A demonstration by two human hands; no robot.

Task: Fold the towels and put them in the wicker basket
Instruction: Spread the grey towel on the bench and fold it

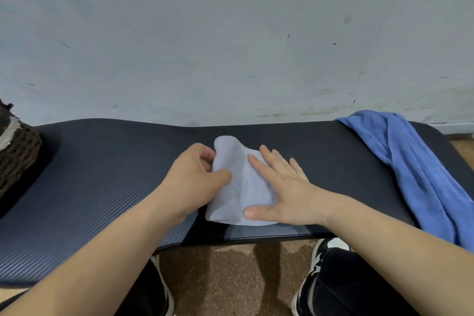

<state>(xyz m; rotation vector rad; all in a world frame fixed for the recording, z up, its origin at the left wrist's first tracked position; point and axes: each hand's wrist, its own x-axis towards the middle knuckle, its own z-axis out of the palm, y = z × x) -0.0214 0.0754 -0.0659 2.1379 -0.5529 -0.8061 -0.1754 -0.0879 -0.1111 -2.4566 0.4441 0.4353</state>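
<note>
A small pale grey-blue towel (pixel 237 185) lies partly folded on the dark padded bench (pixel 107 174), near its front edge. My left hand (pixel 195 177) pinches the towel's left edge, thumb on top and fingers curled under the fold. My right hand (pixel 279 187) lies flat on the towel's right half with fingers straight, pressing it down. A larger blue towel (pixel 415 169) lies crumpled over the bench's right end. The dark wicker basket (pixel 15 154) shows only partly at the far left edge, with something pale at its rim.
A scuffed grey wall (pixel 230 33) rises right behind the bench. Below the front edge are brown speckled floor (pixel 230 277) and my dark trousers and shoes (pixel 318 264). Bare bench surface stretches between the towel and the basket.
</note>
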